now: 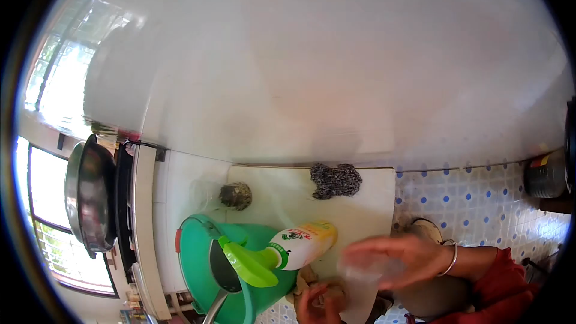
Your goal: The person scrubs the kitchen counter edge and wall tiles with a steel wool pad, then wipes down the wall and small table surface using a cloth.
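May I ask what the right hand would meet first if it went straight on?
Probably the spray bottle, just beyond the right hand's blurred fingertips, though depth is unclear.

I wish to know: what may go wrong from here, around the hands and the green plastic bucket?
1. The blurred hand with the silver bracelet is near the white-and-yellow spray bottle with a green trigger head; a careless movement might knock the bottle over.
2. The dark, rounded utensil with a metal handle shows at the mouth of the green plastic bucket; bumping that handle might dislodge the utensil.
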### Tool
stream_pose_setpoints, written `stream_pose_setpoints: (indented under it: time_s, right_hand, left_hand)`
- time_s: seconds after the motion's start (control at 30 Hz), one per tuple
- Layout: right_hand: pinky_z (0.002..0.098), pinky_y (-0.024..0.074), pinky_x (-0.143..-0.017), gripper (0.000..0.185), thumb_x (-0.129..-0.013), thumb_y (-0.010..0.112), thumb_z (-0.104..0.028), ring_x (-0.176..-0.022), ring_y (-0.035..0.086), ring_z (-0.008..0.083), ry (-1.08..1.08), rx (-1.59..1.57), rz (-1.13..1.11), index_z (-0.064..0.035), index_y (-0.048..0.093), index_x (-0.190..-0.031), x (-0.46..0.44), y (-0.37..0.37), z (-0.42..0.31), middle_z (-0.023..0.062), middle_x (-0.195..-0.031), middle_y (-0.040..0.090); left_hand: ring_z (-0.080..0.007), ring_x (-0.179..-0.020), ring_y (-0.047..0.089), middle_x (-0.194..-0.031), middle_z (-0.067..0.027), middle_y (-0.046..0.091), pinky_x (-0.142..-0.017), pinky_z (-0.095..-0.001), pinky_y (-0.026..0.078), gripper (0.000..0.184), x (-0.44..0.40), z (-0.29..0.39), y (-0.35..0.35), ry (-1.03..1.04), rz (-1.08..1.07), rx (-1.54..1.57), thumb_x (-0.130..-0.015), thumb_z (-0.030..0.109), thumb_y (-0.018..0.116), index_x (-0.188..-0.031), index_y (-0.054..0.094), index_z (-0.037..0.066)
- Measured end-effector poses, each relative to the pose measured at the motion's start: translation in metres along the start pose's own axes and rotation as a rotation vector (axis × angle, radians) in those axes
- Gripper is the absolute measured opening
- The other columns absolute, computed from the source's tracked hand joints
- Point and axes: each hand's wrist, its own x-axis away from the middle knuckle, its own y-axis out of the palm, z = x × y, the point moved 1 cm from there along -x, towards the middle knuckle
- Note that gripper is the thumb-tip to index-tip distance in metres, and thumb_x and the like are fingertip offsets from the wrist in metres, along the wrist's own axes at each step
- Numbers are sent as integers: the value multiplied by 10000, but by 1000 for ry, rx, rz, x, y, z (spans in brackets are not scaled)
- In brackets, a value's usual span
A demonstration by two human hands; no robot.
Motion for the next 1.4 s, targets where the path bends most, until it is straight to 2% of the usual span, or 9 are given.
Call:
stream_pose_setpoints:
  time_s: [0.07,0.2,0.3,0.5,0.87,0.97,1.2,1.27,1.4]
  right_hand:
    - [345,361,-1065,657,-836,721,-174,-1237,465,172,-258,-155,243,-17,401,-1388,-11,-9,0,112,-1329,510]
    - [355,350,-1068,644,-836,718,-186,-1258,450,193,-375,-10,245,-41,416,-1387,-68,-16,-35,126,-1359,478]
    - [362,383,-1033,632,-826,718,-225,-1213,496,250,-508,367,223,-67,444,-1374,-135,-12,-63,154,-1337,482]
    - [428,381,-1029,646,-790,701,-333,-1232,448,381,-774,1026,372,-69,482,-1338,-306,-4,-53,223,-1333,462]
    - [435,390,-1017,572,-766,712,-323,-1220,462,361,-766,1381,-88,-133,553,-1282,-407,24,-34,212,-1307,485]
    - [443,398,-1006,540,-768,710,-319,-1203,472,371,-623,1389,-84,-171,568,-1268,-413,28,-33,203,-1298,489]
    - [414,459,-970,553,-805,665,-226,-1180,512,360,-706,1556,-20,-275,503,-1331,-400,31,-25,181,-1364,429]
    - [419,464,-973,601,-804,656,-182,-1192,509,365,-463,1473,-15,-312,467,-1360,-396,37,-31,185,-1393,403]
    - [424,475,-955,660,-770,697,-224,-1184,511,382,-525,1521,50,-288,449,-1379,-410,33,-20,191,-1397,401]
  left_hand:
    - [-254,-948,617,-989,-171,649,-854,-374,490,304,-3,-7,-6,-39,-22,-64,-856,55,660,-1141,589,-23]
    - [-234,-873,627,-860,-114,671,-826,-370,482,101,6,-36,-14,-175,38,-147,-841,73,673,-919,686,10]
    - [-247,-806,627,-831,-89,670,-795,-379,488,130,-8,-29,-22,134,-232,-495,-808,71,688,-933,688,38]
    - [-259,-761,637,-839,-90,679,-707,-392,488,169,-6,-49,-19,116,-186,-444,-759,103,674,-926,698,100]
    - [-258,-770,651,-856,-64,693,-685,-427,487,216,-28,-17,-13,123,-209,-560,-707,110,652,-915,701,134]
    - [-258,-777,654,-862,-60,694,-672,-415,492,206,-40,-8,-15,179,-213,-483,-713,106,650,-912,700,126]
    - [-282,-779,653,-871,-88,690,-699,-400,517,178,-41,-2,-14,134,-252,-388,-748,102,645,-919,695,100]
    - [-288,-777,652,-869,-94,688,-711,-400,518,173,-42,0,-14,130,-267,-388,-755,103,642,-920,695,98]
    - [-292,-781,648,-868,-91,687,-704,-406,514,184,-41,-3,-15,135,-273,-386,-754,107,640,-929,696,104]
